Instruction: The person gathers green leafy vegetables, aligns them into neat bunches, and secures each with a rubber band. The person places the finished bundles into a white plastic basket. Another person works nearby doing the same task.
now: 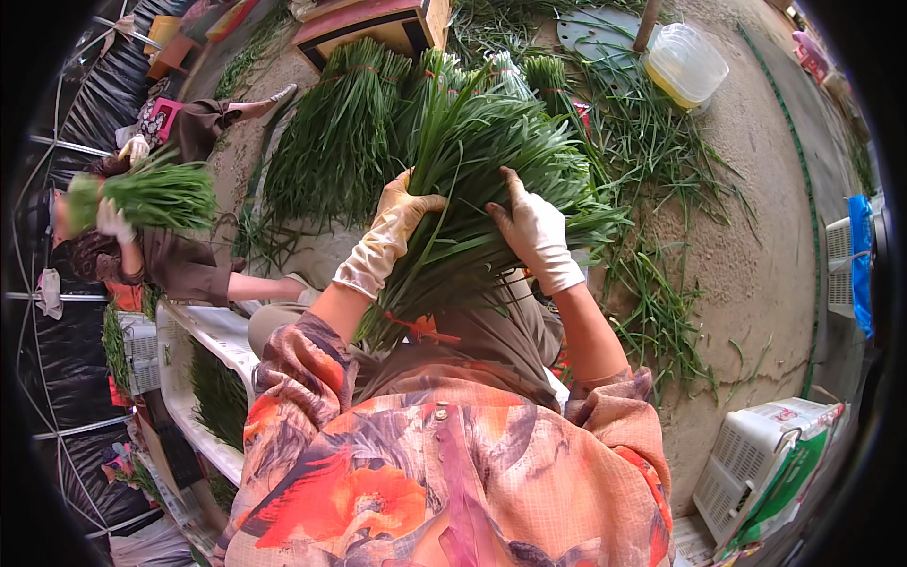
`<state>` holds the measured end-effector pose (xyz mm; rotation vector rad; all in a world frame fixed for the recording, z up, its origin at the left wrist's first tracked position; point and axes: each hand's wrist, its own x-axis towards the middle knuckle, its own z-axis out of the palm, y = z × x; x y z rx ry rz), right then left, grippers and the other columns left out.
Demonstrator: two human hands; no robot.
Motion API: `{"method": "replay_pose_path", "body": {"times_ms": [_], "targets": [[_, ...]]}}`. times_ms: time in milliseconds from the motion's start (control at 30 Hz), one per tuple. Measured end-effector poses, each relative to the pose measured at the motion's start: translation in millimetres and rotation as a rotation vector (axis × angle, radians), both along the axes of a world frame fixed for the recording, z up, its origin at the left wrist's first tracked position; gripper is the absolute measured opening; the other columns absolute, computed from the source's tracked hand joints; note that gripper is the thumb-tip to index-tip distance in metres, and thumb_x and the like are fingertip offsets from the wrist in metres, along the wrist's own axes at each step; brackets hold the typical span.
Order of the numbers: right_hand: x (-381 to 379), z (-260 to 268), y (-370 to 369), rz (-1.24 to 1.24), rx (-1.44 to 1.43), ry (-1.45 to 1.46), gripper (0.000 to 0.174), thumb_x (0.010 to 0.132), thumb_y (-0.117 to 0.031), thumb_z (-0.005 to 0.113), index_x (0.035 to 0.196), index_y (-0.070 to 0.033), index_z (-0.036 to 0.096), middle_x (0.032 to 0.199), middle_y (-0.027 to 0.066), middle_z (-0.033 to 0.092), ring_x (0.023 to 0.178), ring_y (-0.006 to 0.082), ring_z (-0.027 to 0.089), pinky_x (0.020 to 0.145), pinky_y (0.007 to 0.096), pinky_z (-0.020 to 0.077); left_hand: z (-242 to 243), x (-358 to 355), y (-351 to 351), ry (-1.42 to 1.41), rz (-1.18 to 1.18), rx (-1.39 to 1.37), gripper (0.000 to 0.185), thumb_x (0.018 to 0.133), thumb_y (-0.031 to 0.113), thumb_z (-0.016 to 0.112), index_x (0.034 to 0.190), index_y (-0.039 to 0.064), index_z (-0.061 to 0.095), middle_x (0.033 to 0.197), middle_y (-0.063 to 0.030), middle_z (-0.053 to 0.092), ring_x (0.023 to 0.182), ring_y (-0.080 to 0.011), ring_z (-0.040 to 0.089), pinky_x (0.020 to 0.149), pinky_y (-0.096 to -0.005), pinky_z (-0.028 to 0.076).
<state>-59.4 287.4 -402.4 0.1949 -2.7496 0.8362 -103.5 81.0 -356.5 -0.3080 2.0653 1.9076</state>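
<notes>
A large bunch of long green leaves, apparently garlic chives [489, 149], lies across my lap, with a red tie [421, 329] near its lower left end. My left hand [397, 227], in a stained, pale rubber glove, is at the bunch's left side, thumb against the leaves; how firmly it grips is hidden. On the right side, my right hand [531, 227], gloved in white with darkened fingertips, touches the leaves with thumb and forefinger spread apart. Beyond the bunch, several tied bundles of the same leaves [340, 135] stand on the ground.
At the left sits a co-worker [191, 262], holding another tied bunch [156, 195]. A white plastic crate [205, 333] with greens stands by my left side. Loose leaves [659, 305] litter the ground at right. Farther off are a wooden box [368, 21], a clear plastic tub [686, 60] and white crates [751, 439].
</notes>
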Motion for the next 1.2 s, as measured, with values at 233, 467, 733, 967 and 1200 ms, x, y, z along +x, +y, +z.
{"method": "replay_pose_path", "body": {"times_ms": [233, 467, 733, 967, 1200], "targets": [[13.4, 20.4, -6.2, -0.063, 0.269, 0.053, 0.028, 0.083, -0.034, 0.068, 0.094, -0.008, 0.071, 0.092, 0.0122, 0.059, 0.090, 0.0299, 0.058, 0.076, 0.0420, 0.0484, -3.0, 5.0, -7.6, 0.033, 0.043, -0.090, 0.055, 0.068, -0.002, 0.080, 0.119, 0.003, 0.061, 0.098, -0.0069, 0.072, 0.084, -0.0175, 0.067, 0.077, -0.0303, 0.056], [-2.9, -10.7, 10.7, 0.272, 0.035, 0.317, 0.019, 0.080, -0.016, 0.071, 0.081, 0.002, 0.068, 0.122, 0.0145, 0.062, 0.115, 0.0331, 0.056, 0.099, 0.0411, 0.0449, -15.4, 7.4, -8.0, 0.133, 0.074, -0.076, 0.035, 0.070, -0.001, 0.079, 0.100, 0.006, 0.064, 0.084, 0.0006, 0.066, 0.073, -0.0125, 0.061, 0.067, -0.0280, 0.052], [2.6, -15.1, 12.2, 0.229, -0.377, 0.063, 0.023, 0.086, -0.010, 0.067, 0.108, -0.005, 0.068, 0.110, 0.0116, 0.068, 0.100, 0.0281, 0.066, 0.088, 0.0325, 0.0509, -12.6, 11.3, -11.4, 0.139, 0.103, -0.078, 0.036, 0.070, -0.001, 0.079, 0.101, 0.006, 0.063, 0.084, 0.0015, 0.065, 0.071, -0.0116, 0.060, 0.066, -0.0284, 0.051], [-11.4, -11.6, 11.1, 0.207, -0.488, -0.170, 0.033, 0.089, -0.028, 0.065, 0.118, -0.011, 0.063, 0.099, 0.0141, 0.070, 0.094, 0.0361, 0.066, 0.079, 0.0388, 0.0526, -3.6, 15.3, -12.4, 0.111, 0.055, -0.092, 0.036, 0.072, 0.004, 0.080, 0.103, 0.006, 0.062, 0.088, -0.0001, 0.066, 0.075, -0.0133, 0.060, 0.070, -0.0290, 0.051], [-4.6, -14.0, 18.0, 0.273, -0.270, 0.271, 0.026, 0.084, -0.022, 0.070, 0.105, -0.007, 0.067, 0.095, 0.0110, 0.067, 0.093, 0.0296, 0.063, 0.098, 0.0459, 0.0414, -9.8, 13.7, -62.2, 0.100, -0.386, -0.235, 0.121, 0.073, 0.057, 0.078, 0.156, 0.005, 0.008, 0.156, -0.0154, 0.027, 0.144, -0.0244, 0.025, 0.117, -0.0355, 0.021]]}}
